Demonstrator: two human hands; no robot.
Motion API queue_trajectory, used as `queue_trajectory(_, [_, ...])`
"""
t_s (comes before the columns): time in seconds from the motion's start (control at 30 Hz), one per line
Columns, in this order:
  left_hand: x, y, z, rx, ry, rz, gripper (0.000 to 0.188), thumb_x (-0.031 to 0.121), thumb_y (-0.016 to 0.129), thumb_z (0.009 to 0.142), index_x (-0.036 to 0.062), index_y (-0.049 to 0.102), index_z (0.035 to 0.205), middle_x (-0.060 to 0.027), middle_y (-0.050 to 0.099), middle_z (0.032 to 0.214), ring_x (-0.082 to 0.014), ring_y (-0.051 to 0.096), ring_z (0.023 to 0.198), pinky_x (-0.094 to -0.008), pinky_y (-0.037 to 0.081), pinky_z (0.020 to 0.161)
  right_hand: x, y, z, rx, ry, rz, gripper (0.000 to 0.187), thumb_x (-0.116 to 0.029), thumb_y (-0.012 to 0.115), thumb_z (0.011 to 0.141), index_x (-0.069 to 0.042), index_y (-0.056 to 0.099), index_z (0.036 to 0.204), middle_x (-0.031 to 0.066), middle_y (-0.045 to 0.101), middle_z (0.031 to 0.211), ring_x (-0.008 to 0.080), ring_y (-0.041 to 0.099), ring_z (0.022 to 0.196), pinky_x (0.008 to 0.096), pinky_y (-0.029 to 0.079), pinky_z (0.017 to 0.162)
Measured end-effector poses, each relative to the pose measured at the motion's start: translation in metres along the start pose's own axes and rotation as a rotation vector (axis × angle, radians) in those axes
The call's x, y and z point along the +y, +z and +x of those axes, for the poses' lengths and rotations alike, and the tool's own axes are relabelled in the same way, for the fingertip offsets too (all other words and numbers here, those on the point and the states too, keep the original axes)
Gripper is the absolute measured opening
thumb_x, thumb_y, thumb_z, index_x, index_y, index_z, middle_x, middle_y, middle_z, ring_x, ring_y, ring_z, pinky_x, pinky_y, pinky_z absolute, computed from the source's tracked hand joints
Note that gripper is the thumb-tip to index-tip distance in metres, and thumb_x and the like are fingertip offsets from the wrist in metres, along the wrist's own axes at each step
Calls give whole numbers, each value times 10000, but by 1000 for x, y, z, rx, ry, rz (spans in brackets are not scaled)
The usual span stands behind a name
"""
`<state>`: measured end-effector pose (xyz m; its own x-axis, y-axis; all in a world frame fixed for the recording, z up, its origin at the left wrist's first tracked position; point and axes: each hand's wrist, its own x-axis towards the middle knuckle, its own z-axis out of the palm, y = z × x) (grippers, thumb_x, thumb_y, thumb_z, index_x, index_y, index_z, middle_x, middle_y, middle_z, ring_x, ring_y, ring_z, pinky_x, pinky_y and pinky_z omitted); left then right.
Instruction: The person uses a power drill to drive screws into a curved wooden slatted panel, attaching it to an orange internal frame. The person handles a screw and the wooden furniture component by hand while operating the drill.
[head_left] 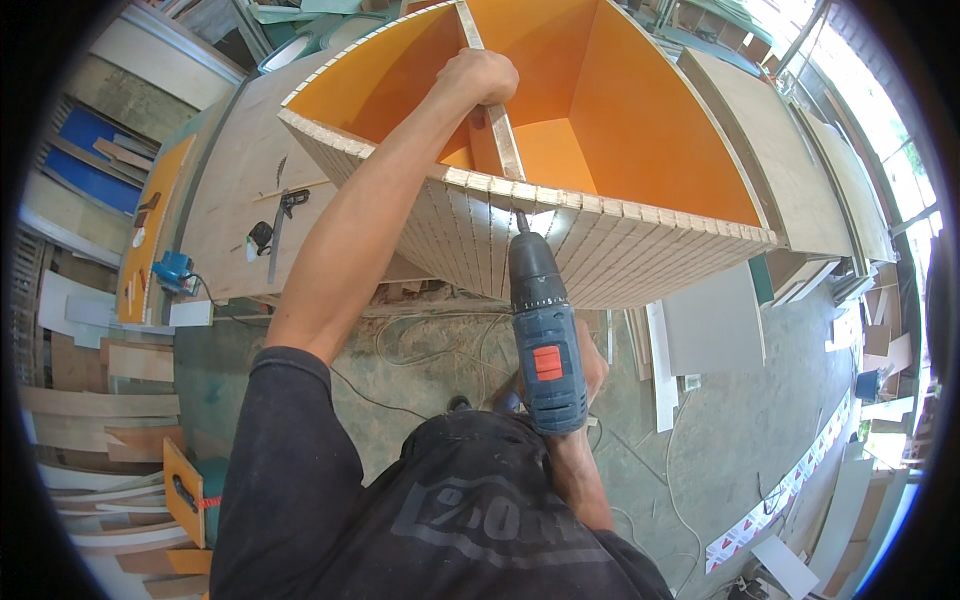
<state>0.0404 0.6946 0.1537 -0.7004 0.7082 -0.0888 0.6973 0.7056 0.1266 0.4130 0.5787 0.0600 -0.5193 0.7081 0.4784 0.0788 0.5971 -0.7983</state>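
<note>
The cordless drill is blue and dark grey, with an orange-red patch on its body. It stands nearly upright in the picture, its bit pointing up and touching the ribbed outer face of the cabinet, just under the top edge. The cabinet is a large open plywood box, orange inside, with a curved front wall cut in many narrow vertical grooves. A thin upright divider panel stands inside it and splits the inside into two compartments; its bare plywood edge meets the front wall just above the drill bit.
</note>
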Motion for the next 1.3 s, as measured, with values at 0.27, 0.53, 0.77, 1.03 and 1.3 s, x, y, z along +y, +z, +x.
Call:
queue_trajectory(0.27, [7, -7, -9, -31, -12, 23, 323, 33, 499, 865, -47, 727, 1080, -204, 763, 1036, -323, 765, 917, -431, 601, 848, 2, 0, -1, -8, 11, -18, 183, -64, 740, 752, -48, 589, 855, 102, 575, 699, 265, 600, 591, 351, 502, 609])
queue_trajectory(0.53, [2, -5, -3, -48, -26, -4, 323, 25, 501, 861, -45, 710, 1097, -180, 775, 1002, -268, 790, 790, -382, 619, 795, 3, 6, -1, 5, -4, -24, 159, -56, 732, 752, -36, 596, 831, 90, 575, 684, 237, 595, 575, 346, 490, 583])
queue_trajectory(0.77, [-3, -1, -3, 12, 21, -4, 260, 40, 563, 780, -4, 783, 911, -219, 746, 994, -392, 730, 932, -478, 599, 768, 2, 6, -2, 5, 20, 4, 158, -49, 738, 756, -28, 622, 860, 90, 619, 714, 212, 618, 597, 337, 502, 595])
queue_trajectory(1.03, [-3, -1, -4, 22, 123, 16, 272, 23, 560, 803, 2, 786, 953, -217, 751, 995, -388, 732, 939, -475, 601, 775, -5, -3, 1, -10, -15, 15, 212, -32, 740, 765, -25, 641, 953, 112, 666, 828, 255, 668, 723, 362, 523, 685])
queue_trajectory(1.3, [-14, -6, 7, -4, 252, 265, 283, 75, 541, 864, -7, 777, 997, -220, 749, 1050, -388, 733, 962, -476, 602, 796, 11, -17, -35, -98, -37, -10, 224, -65, 731, 825, -47, 670, 1039, 147, 672, 945, 344, 694, 850, 399, 551, 757])
